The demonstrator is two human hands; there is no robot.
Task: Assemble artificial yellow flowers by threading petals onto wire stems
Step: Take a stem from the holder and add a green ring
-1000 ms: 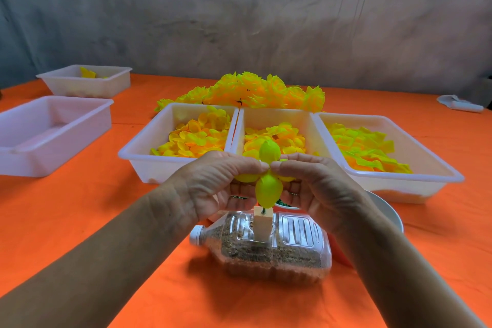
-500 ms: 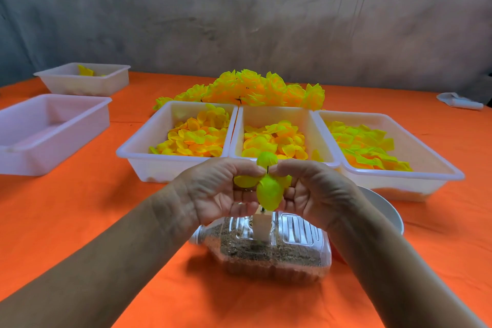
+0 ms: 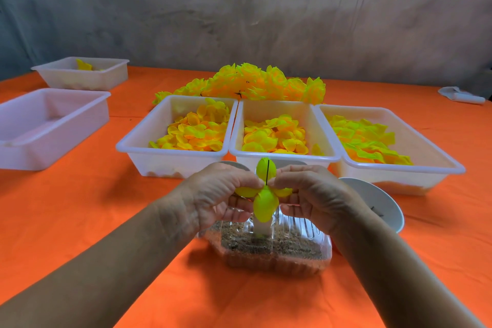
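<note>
Wire stem (image 3: 267, 172) now pokes above petal piece (image 3: 265, 204); apparently pushed down.

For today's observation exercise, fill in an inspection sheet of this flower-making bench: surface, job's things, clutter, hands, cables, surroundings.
Surface: orange tablecloth, wrinkled.
Job's things: four-lobed yellow petal piece on a thin dark wire stem, standing over a clear sand-filled bottle lying on its side; three white trays of loose petals; finished flowers heaped behind.
Clutter: empty white tray; far tray with a few petals; white bowl; white object at far right.
Hands: left hand and right hand pinch the petal piece at the wire.
Cables: nothing seen.
Surroundings: grey wall.
</note>
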